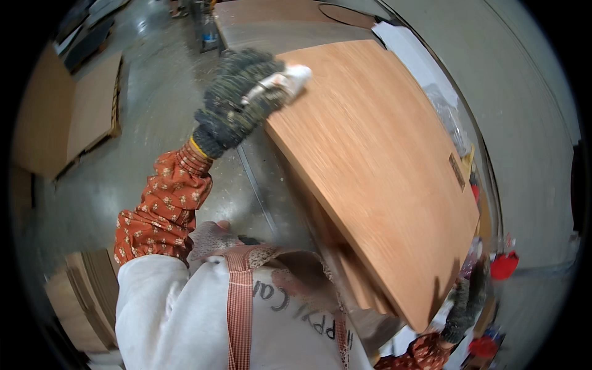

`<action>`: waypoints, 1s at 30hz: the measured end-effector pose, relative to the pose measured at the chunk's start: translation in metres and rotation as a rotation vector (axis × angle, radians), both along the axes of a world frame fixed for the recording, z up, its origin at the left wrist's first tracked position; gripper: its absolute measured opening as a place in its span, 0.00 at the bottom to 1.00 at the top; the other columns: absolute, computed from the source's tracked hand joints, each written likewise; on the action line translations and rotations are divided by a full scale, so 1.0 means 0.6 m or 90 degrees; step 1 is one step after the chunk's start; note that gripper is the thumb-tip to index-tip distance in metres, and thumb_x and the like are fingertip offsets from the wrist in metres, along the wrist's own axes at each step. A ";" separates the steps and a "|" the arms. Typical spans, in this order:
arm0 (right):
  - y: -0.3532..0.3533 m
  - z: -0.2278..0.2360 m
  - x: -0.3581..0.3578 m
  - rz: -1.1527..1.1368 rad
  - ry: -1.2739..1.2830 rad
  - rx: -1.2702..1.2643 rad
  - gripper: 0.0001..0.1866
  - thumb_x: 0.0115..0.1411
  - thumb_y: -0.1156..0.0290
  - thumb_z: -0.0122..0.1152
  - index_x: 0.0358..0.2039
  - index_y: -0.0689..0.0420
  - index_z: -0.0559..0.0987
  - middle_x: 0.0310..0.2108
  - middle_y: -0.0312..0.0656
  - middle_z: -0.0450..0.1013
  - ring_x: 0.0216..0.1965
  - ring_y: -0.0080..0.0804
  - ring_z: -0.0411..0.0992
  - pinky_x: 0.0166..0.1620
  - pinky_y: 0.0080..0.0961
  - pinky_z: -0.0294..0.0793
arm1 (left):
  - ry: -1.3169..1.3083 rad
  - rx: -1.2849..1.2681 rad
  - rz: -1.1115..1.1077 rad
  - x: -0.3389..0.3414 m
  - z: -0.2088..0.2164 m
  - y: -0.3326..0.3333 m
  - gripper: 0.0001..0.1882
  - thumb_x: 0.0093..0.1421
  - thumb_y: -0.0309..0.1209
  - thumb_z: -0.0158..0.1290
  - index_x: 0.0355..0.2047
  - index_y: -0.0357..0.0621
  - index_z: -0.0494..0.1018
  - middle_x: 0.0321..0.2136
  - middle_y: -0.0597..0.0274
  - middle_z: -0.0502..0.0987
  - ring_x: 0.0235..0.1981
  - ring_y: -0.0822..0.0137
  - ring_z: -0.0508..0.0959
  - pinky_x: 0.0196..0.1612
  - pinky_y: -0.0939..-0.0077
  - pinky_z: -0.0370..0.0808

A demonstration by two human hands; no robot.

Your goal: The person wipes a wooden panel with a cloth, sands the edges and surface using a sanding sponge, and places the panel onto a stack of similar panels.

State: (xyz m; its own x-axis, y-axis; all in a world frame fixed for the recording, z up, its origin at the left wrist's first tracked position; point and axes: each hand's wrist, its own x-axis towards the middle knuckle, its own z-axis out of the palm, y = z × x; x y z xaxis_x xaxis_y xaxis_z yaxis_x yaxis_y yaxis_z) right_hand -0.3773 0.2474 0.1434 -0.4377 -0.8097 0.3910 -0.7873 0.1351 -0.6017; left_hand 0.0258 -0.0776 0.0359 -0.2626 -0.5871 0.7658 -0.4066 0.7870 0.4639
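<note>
Pressing a wadded white cloth (295, 79) near the far left corner of a broad wooden board (370, 160), the left hand (239, 92) is curled closed around it in a dark knitted glove. The right hand (467, 308), gloved too, is by the board's near right edge; whether its fingers grip anything cannot be told. The board lies in front of the person, toward the right, above more wooden pieces (353, 274). It looks stiff, thick and probably heavy, with a smooth face that gloves could slide on and corners that might chip; opposite edges should give the steadiest hold, while the cloth will squash easily.
</note>
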 end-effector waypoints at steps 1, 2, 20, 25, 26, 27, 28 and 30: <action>-0.046 0.017 0.081 0.088 0.030 0.063 0.39 0.52 0.67 0.65 0.61 0.63 0.58 0.61 0.48 0.58 0.61 0.43 0.57 0.63 0.38 0.55 | -0.001 0.000 -0.015 0.025 0.005 -0.012 0.16 0.59 0.37 0.53 0.45 0.47 0.74 0.48 0.61 0.73 0.51 0.66 0.72 0.55 0.71 0.69; -0.085 0.000 0.135 0.202 0.012 0.067 0.40 0.52 0.63 0.65 0.61 0.65 0.59 0.61 0.51 0.58 0.62 0.44 0.57 0.62 0.38 0.56 | -0.005 -0.011 -0.032 0.037 0.013 -0.016 0.15 0.62 0.36 0.48 0.47 0.47 0.73 0.52 0.60 0.72 0.52 0.65 0.71 0.56 0.72 0.68; -0.253 -0.067 0.360 0.212 0.563 0.273 0.33 0.52 0.77 0.52 0.61 0.58 0.60 0.61 0.57 0.54 0.63 0.56 0.52 0.62 0.43 0.55 | -0.053 -0.191 -0.163 0.007 -0.002 0.022 0.24 0.56 0.38 0.53 0.52 0.45 0.68 0.54 0.49 0.68 0.58 0.50 0.65 0.65 0.45 0.48; -0.225 -0.086 0.343 0.106 0.480 0.185 0.43 0.39 0.79 0.64 0.60 0.55 0.62 0.59 0.53 0.59 0.60 0.52 0.58 0.57 0.41 0.65 | -0.065 -0.262 -0.294 -0.065 0.007 0.078 0.21 0.58 0.37 0.48 0.50 0.42 0.70 0.51 0.48 0.70 0.54 0.46 0.69 0.61 0.42 0.56; -0.216 -0.086 0.342 0.088 0.508 0.191 0.43 0.39 0.80 0.64 0.60 0.55 0.62 0.59 0.53 0.59 0.60 0.52 0.58 0.57 0.40 0.66 | -0.089 -0.294 -0.288 -0.059 0.005 0.063 0.21 0.58 0.38 0.49 0.50 0.42 0.69 0.51 0.47 0.70 0.54 0.45 0.68 0.61 0.42 0.56; -0.207 -0.089 0.340 0.073 0.531 0.194 0.43 0.39 0.80 0.64 0.60 0.54 0.62 0.59 0.52 0.59 0.60 0.51 0.59 0.56 0.40 0.66 | -0.148 -0.316 -0.244 -0.032 0.005 0.041 0.21 0.58 0.38 0.50 0.50 0.42 0.69 0.51 0.47 0.70 0.54 0.44 0.68 0.60 0.42 0.57; -0.198 -0.091 0.337 0.055 0.535 0.206 0.44 0.38 0.80 0.64 0.61 0.54 0.62 0.59 0.52 0.60 0.60 0.51 0.58 0.56 0.40 0.66 | -0.117 -0.298 -0.180 -0.011 0.001 0.019 0.21 0.58 0.38 0.50 0.50 0.42 0.69 0.50 0.48 0.71 0.53 0.47 0.70 0.60 0.45 0.59; -0.195 -0.088 0.342 0.064 0.544 0.185 0.44 0.38 0.80 0.64 0.60 0.54 0.62 0.59 0.51 0.60 0.60 0.51 0.59 0.56 0.40 0.66 | -0.040 -0.179 -0.185 0.062 -0.011 -0.053 0.22 0.58 0.39 0.52 0.51 0.44 0.70 0.52 0.52 0.70 0.54 0.53 0.70 0.61 0.55 0.60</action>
State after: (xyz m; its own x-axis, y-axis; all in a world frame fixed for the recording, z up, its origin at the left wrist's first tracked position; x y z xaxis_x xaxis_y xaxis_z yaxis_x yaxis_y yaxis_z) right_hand -0.1722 0.1302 0.0904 -0.0140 -0.9457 0.3246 -0.9661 0.0965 0.2396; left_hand 0.0630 -0.1094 0.0296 -0.4387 -0.2515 0.8627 -0.1692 0.9660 0.1956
